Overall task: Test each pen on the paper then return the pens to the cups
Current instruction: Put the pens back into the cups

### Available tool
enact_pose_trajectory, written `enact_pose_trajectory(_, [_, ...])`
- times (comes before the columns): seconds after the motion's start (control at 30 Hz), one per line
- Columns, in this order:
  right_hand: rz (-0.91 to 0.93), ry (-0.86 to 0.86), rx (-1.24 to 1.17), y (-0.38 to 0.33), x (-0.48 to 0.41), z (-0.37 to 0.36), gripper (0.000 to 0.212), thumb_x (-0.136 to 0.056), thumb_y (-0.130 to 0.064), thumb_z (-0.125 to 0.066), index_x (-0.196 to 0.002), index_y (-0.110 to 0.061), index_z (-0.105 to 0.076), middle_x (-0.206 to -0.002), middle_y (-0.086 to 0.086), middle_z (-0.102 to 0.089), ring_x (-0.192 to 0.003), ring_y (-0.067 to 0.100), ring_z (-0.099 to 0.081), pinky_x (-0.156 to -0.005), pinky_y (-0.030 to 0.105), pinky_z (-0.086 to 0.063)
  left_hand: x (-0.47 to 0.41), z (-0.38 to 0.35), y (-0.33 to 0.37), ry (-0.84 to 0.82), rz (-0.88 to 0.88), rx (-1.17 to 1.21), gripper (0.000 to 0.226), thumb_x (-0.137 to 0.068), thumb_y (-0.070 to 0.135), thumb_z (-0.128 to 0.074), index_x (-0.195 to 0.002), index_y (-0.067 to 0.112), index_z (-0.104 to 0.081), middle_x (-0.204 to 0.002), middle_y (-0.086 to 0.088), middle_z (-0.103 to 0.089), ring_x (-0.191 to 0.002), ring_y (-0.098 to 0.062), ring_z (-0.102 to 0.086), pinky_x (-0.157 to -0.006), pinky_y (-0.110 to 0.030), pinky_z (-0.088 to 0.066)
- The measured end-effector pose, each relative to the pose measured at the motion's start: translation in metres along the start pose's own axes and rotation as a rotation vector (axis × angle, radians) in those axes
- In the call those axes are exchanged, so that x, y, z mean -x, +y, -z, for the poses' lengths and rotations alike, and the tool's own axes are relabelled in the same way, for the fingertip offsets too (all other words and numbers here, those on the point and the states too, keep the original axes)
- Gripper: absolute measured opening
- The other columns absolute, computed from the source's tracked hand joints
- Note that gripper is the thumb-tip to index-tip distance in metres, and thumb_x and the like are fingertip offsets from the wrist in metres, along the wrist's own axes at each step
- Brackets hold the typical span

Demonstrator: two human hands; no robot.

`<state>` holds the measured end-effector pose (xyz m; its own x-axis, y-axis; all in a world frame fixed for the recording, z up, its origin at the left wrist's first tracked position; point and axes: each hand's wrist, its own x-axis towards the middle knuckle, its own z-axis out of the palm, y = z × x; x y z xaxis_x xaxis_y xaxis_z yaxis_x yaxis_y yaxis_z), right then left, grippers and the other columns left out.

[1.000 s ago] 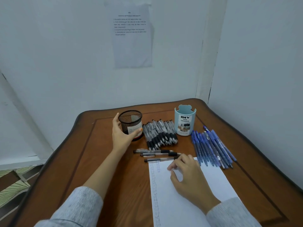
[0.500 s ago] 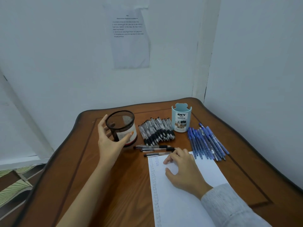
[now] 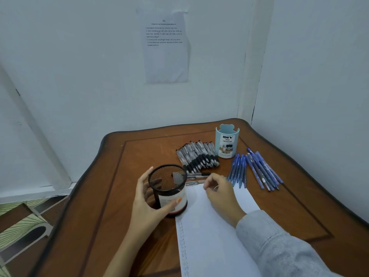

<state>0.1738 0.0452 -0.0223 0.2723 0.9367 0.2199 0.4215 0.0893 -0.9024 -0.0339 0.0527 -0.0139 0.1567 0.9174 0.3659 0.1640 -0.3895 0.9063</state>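
My left hand [image 3: 143, 204] grips a black mesh cup [image 3: 169, 188] with a white label, standing at the top left corner of the white paper [image 3: 209, 236]. The cup looks empty. My right hand [image 3: 221, 192] rests on the paper's top edge. Its curled fingertips are at the ends of three loose black pens [image 3: 196, 174], and I cannot see whether they pinch one. A pile of black pens [image 3: 197, 156] lies behind, next to a light blue cup [image 3: 227, 141]. Several blue pens [image 3: 253, 168] lie to the right. Small test marks run down the paper's left margin.
The brown wooden table [image 3: 119, 196] sits in a corner, with white walls close behind and to the right. A printed sheet [image 3: 165, 47] hangs on the back wall. The table's left edge drops to a patterned floor [image 3: 20, 226].
My left hand has lifted the mesh cup from beside the black pen pile and brought it nearer, down to the paper's corner. My right hand's fingers have curled closer to the loose pens.
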Motion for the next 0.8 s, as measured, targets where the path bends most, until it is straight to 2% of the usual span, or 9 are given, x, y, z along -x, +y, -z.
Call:
enact_pose_trajectory(0.07, [-0.066,0.060,-0.033,-0.006,-0.012,0.009,0.028,-0.080,0.015,-0.049,-0.069,-0.009,-0.057,-0.070,0.000,-0.056,-0.062,0.003,-0.048,-0.057,0.008,-0.038,0.001,-0.001,-0.001,-0.008,-0.012,-0.014,0.096,-0.057,0.022,-0.089,-0.134,0.044,-0.037,-0.125,0.021,-0.055,-0.116,-0.005,-0.055,-0.094,-0.035,-0.051])
enact_pose_trajectory(0.17, [-0.053,0.102,0.016,-0.021,-0.043,0.023,0.024,-0.084,0.007,-0.057,-0.073,-0.014,-0.056,-0.074,-0.001,-0.058,-0.070,0.008,-0.052,-0.059,0.008,-0.039,-0.001,-0.002,-0.002,-0.024,-0.032,-0.030,0.096,-0.059,0.022,-0.090,-0.134,0.047,-0.036,-0.125,0.022,-0.054,-0.116,-0.006,-0.054,-0.095,-0.036,-0.050])
enact_pose_trajectory(0.27, [0.020,0.047,0.190,-0.034,-0.075,0.021,0.012,-0.085,-0.007,-0.065,-0.089,-0.016,-0.057,-0.091,0.002,-0.057,-0.086,0.014,-0.052,-0.071,0.018,-0.041,-0.004,-0.004,-0.004,-0.029,-0.035,-0.033,0.096,-0.058,0.030,-0.088,-0.135,0.048,-0.034,-0.124,0.024,-0.054,-0.117,-0.006,-0.054,-0.095,-0.035,-0.050])
enact_pose_trajectory(0.3, [0.047,0.014,0.285,-0.035,-0.084,0.016,0.016,-0.085,-0.014,-0.066,-0.096,-0.017,-0.056,-0.100,0.004,-0.055,-0.095,0.015,-0.050,-0.078,0.023,-0.042,-0.005,-0.005,-0.004,-0.028,-0.032,-0.030,0.095,-0.057,0.033,-0.086,-0.135,0.048,-0.034,-0.124,0.024,-0.054,-0.117,-0.006,-0.054,-0.095,-0.034,-0.050])
enact_pose_trajectory(0.37, [0.086,-0.061,0.488,-0.034,-0.099,0.004,0.037,-0.085,-0.030,-0.067,-0.115,-0.017,-0.051,-0.115,0.006,-0.047,-0.110,0.020,-0.044,-0.092,0.031,-0.039,-0.007,-0.006,-0.005,-0.027,-0.036,-0.028,0.095,-0.056,0.037,-0.085,-0.135,0.048,-0.034,-0.123,0.025,-0.053,-0.116,-0.004,-0.053,-0.094,-0.032,-0.051])
enact_pose_trajectory(0.47, [0.090,-0.111,0.742,-0.032,-0.117,-0.014,0.070,-0.082,-0.050,-0.066,-0.135,-0.015,-0.036,-0.127,0.013,-0.044,-0.119,0.028,-0.040,-0.099,0.037,-0.036,-0.010,-0.005,-0.007,-0.029,-0.053,-0.034,0.095,-0.056,0.039,-0.085,-0.136,0.045,-0.034,-0.124,0.025,-0.054,-0.117,-0.003,-0.053,-0.092,-0.027,-0.051])
enact_pose_trajectory(0.63, [-0.014,-0.089,0.920,-0.022,-0.141,-0.033,0.095,-0.072,-0.067,-0.066,-0.140,-0.012,-0.027,-0.132,0.019,-0.046,-0.121,0.034,-0.041,-0.103,0.040,-0.033,-0.013,-0.005,-0.009,-0.032,-0.070,-0.040,0.096,-0.055,0.040,-0.084,-0.137,0.041,-0.035,-0.125,0.027,-0.052,-0.117,0.001,-0.051,-0.088,-0.011,-0.044])
enact_pose_trajectory(0.8, [-0.017,-0.057,0.997,-0.020,-0.149,-0.042,0.104,-0.066,-0.068,-0.068,-0.142,-0.013,-0.023,-0.129,0.020,-0.046,-0.119,0.034,-0.042,-0.102,0.042,-0.034,-0.014,-0.005,-0.008,-0.022,-0.062,-0.038,0.096,-0.053,0.043,-0.083,-0.136,0.042,-0.035,-0.124,0.032,-0.050,-0.116,0.006,-0.049,-0.086,-0.006,-0.042])
